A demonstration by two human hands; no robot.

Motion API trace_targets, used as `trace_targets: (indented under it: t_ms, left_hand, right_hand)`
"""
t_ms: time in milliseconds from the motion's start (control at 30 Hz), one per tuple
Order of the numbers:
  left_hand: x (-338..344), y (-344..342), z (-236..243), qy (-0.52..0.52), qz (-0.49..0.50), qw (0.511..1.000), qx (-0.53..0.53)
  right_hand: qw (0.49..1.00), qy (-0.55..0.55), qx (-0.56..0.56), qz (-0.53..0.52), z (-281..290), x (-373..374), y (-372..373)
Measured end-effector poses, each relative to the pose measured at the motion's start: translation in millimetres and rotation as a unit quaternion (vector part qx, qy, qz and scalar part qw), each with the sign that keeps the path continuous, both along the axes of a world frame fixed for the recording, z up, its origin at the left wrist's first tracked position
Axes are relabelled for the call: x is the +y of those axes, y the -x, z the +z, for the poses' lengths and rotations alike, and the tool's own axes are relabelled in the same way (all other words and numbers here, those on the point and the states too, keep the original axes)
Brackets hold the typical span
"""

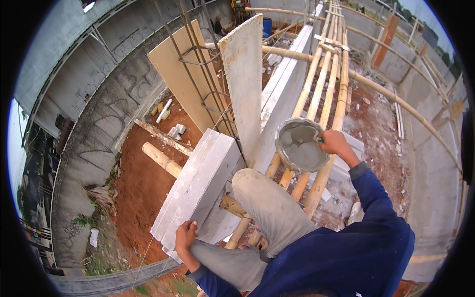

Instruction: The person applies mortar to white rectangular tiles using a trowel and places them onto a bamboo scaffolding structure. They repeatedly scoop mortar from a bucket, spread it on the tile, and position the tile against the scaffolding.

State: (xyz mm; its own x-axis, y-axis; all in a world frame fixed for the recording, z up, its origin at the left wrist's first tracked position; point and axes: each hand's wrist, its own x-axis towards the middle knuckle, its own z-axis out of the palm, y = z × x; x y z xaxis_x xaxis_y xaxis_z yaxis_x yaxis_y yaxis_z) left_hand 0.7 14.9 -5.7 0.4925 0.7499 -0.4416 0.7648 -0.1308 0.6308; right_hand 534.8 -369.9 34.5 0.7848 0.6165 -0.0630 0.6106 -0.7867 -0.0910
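A dark round bucket of wet grey mortar stands on the bamboo poles in front of me, to the right. At its right rim, my right hand is closed on a small green handle; whatever the handle belongs to is hidden. My left hand rests by the near end of the white block wall, beside my left knee. Its fingers are loosely bent and hold nothing that I can see. A thin string runs along the wall's top.
Bamboo poles form a scaffold running away from me. Upright steel bars stand between two tall boards where the wall breaks. Another white block wall continues beyond. Red soil lies below left, with a grey concrete wall behind.
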Motion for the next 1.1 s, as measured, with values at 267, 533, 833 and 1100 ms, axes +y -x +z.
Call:
trace_targets:
  t_ms: [267, 533, 833, 1100]
  left_hand:
    - [-0.6, 1.2, 2.7, -0.008, -0.010, 1.000, -0.010]
    - [-0.5, -11.2, 2.7, 0.010, -0.018, 1.000, -0.013]
    - [0.6, -6.1, -3.0, 0.007, -0.032, 0.999, 0.006]
    - [-1.1, 9.5, -7.2, 0.009, -0.028, 1.000, 0.007]
  right_hand:
    - [0.994, 0.085, 0.000, 0.071, -106.8, -2.6, 2.9]
    - [0.984, 0.011, 0.163, 0.077, -76.3, -12.5, -8.6]
    - [0.995, -0.090, 0.014, -0.035, -12.3, -19.4, 28.3]
    - [0.978, -0.193, -0.011, -0.083, -72.1, -28.2, 73.5]
